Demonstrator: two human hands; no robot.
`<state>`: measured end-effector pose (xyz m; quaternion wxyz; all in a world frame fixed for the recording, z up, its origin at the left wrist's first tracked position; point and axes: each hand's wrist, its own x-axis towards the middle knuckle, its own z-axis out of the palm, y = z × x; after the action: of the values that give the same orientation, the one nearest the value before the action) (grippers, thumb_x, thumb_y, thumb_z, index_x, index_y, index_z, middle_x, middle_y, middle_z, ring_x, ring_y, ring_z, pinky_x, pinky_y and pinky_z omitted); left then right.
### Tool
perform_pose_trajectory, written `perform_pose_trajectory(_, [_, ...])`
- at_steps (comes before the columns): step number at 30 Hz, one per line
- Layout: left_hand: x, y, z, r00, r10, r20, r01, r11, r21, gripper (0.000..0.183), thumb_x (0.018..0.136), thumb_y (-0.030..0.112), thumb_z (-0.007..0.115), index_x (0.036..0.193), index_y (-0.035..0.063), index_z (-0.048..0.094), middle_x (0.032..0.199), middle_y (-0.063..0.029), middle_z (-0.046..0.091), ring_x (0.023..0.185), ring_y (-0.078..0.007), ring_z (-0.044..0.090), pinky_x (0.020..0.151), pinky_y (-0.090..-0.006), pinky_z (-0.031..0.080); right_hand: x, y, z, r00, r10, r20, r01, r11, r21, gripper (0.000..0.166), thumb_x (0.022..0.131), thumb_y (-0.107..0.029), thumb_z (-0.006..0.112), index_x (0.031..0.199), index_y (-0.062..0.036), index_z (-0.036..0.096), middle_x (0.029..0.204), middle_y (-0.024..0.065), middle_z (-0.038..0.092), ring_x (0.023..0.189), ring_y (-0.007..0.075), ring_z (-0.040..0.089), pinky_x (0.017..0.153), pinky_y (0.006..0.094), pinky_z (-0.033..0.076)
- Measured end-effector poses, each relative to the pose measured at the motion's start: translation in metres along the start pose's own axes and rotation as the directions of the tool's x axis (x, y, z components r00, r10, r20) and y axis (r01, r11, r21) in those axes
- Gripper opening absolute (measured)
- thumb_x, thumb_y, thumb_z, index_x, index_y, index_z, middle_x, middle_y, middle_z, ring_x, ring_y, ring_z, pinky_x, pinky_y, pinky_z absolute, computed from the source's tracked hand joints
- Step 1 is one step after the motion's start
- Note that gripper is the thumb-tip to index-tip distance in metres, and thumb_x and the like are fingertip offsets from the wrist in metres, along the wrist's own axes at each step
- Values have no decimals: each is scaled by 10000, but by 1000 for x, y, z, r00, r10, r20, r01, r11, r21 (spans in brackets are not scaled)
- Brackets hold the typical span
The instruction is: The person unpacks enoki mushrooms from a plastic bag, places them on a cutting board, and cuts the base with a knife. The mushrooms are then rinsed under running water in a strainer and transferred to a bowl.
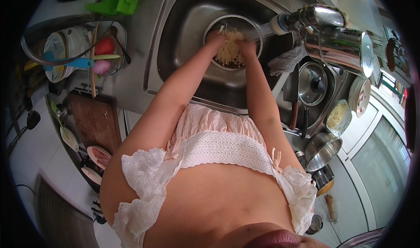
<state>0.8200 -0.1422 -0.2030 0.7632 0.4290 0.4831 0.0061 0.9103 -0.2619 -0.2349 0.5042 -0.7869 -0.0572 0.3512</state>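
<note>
Enoki mushrooms [229, 52] lie in a round metal bowl [215, 64] inside the stainless steel sink [183, 44]. My left hand [216, 41] is in the bowl at the mushrooms' left side, its fingers among the stems. On the right side of the same clump, my right hand [246, 47] touches the mushrooms, somewhat blurred. Water runs from the faucet head [279, 24] at the upper right into the bowl. How firmly the fingers of each hand close on the stems is hard to make out.
Left of the sink are stacked bowls [54, 56], a tomato [105, 46] and a wooden cutting board [95, 120]. To the right are a grey cloth [288, 59], a cleaver [291, 87], a glass pot lid [311, 84], a dish of more thin pale strands [338, 115] and a steel pot [323, 152].
</note>
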Motion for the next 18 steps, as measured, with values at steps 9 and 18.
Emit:
perform_pose_trajectory(9, [-10,-2,0,1000,-2,9,3,988,-156,302,749,56,621,1044,17,569,952,-124,623,831,-227,612,712,-338,488,2,-12,7,1000,11,27,-5,980,-199,454,693,-177,709,1095,-8,583,950,106,630,839,176,585,724,304,466])
perform_pose_trajectory(18, [-7,-5,5,986,168,-19,-169,985,-27,288,754,69,638,1026,14,566,970,-118,627,851,-224,610,728,-330,487,-11,-23,0,998,-60,22,62,992,-106,410,705,-174,717,1067,-12,613,922,97,632,818,160,585,704,287,472])
